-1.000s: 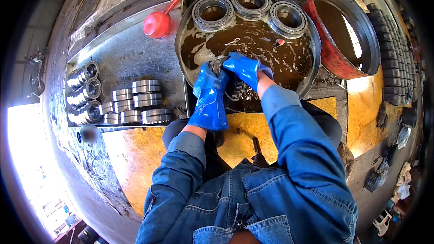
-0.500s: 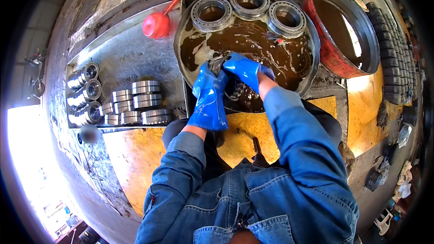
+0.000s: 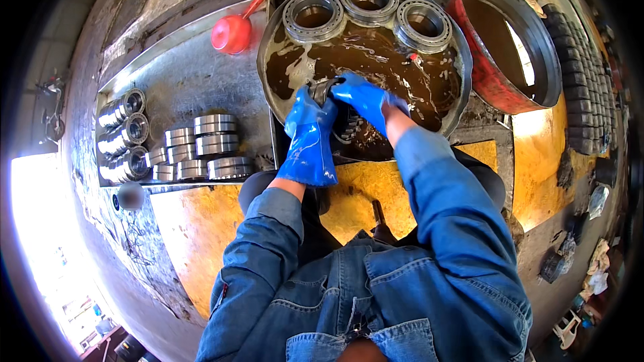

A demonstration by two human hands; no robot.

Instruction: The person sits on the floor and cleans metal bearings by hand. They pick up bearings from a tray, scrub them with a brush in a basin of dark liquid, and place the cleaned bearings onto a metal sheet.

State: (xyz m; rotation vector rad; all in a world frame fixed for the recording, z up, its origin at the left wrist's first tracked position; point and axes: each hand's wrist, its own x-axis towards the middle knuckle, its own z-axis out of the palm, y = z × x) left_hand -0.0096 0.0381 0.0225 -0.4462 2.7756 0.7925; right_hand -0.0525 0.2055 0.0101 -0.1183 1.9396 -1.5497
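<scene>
Both my hands wear blue rubber gloves and meet over the near left part of a wide round basin (image 3: 270,97) of murky brown liquid. My left hand (image 3: 309,134) grips a dark metal bearing ring (image 3: 321,91) from the left. My right hand (image 3: 364,100) has its fingers closed on the ring's right side. Much of the ring is hidden by the gloves. Just below my right hand, a roller bearing (image 3: 346,127) shows partly in the basin. Three large bearings (image 3: 312,18) sit along the basin's far rim.
To the left, a metal tray (image 3: 181,60) holds shiny stacked bearings (image 3: 216,144), more bearings (image 3: 127,137) along its left edge and a red dipper (image 3: 231,35). Right of the basin lies a big red ring-shaped drum (image 3: 479,60), beside stacked dark parts (image 3: 582,87). Yellow sheets (image 3: 194,241) cover the floor.
Both hands stay on the bearing ring at nearly the same spot. The whole view has shifted very slightly.
</scene>
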